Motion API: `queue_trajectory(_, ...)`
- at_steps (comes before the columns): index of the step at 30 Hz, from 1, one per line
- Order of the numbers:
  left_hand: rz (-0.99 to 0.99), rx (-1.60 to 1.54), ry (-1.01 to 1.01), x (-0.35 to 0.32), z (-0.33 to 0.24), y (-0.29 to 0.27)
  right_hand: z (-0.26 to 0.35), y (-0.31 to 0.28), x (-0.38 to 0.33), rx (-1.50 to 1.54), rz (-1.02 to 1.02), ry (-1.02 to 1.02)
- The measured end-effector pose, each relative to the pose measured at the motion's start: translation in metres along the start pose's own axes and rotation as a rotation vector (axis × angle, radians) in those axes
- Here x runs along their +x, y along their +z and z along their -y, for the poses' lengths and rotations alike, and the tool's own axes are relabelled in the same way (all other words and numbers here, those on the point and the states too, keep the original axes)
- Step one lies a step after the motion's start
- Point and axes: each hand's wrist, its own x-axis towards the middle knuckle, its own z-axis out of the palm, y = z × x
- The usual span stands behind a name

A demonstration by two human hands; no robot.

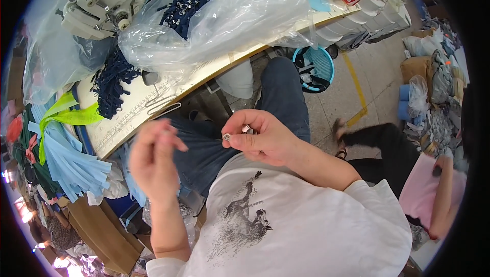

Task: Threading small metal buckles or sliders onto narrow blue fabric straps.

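Note:
Over my lap, my right hand [263, 136] is closed on small shiny metal pieces. A small ring-like metal piece [226, 136] shows at its thumb and fingertip, and another silvery metal piece [247, 129] sits between the fingers; their exact kind is too small to make out. My left hand [155, 157] is raised apart from it, nearer the table edge. Motion smears its fingers, so I cannot tell whether they hold anything. Left of my hands, a heap of narrow navy fabric strips [113, 85] hangs over the edge of the white sewing table [148, 98].
A sewing machine [94, 9] stands at the far left, beside a large clear plastic bag [224, 27] with more navy pieces. Light-blue strips [69, 159] hang at the left. A blue basket [319, 65] stands on the floor. Another person [418, 185] is at the right.

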Motion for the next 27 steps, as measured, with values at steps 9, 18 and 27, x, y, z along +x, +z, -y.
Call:
queue_trajectory(9,0.111,-0.259,-0.214,-0.039,0.001,0.033,0.001,0.0,-0.001,-0.253,-0.034,-0.164)
queue_trajectory(18,0.063,-0.272,-0.296,-0.041,-0.003,0.037,0.0,0.005,-0.001,-0.592,-0.071,-0.337)
queue_trajectory(27,0.079,-0.264,-0.282,-0.04,-0.001,0.033,0.002,0.009,-0.001,-0.656,-0.033,-0.425)
